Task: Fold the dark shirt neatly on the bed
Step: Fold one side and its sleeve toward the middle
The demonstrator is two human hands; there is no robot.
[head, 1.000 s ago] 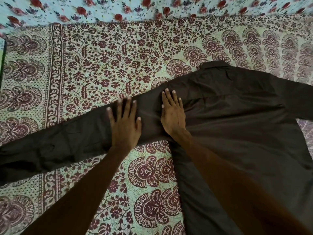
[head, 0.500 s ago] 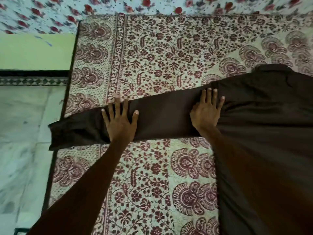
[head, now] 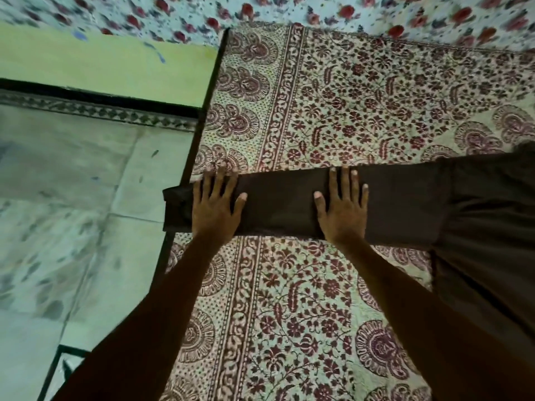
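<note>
The dark shirt [head: 477, 227] lies flat on the bed at the right, its long sleeve [head: 283, 209] stretched straight out to the left across the patterned bedsheet. The sleeve's cuff [head: 176, 209] hangs just past the bed's left edge. My left hand [head: 215, 206] presses flat on the sleeve near the cuff, fingers spread. My right hand [head: 343, 209] presses flat on the middle of the sleeve, fingers spread. Neither hand grips the cloth. The shirt's body runs out of view at the right.
The bedsheet [head: 318, 299] has a maroon floral print with a border strip. The bed's dark left edge [head: 202, 120] drops to a pale marble floor [head: 63, 227]. A green wall [head: 101, 65] and a rose-print sheet [head: 376, 13] lie beyond.
Both hands have slid left along the sleeve, flattening it toward the cuff. My view has swung left, so the bed's edge and the floor now show.
</note>
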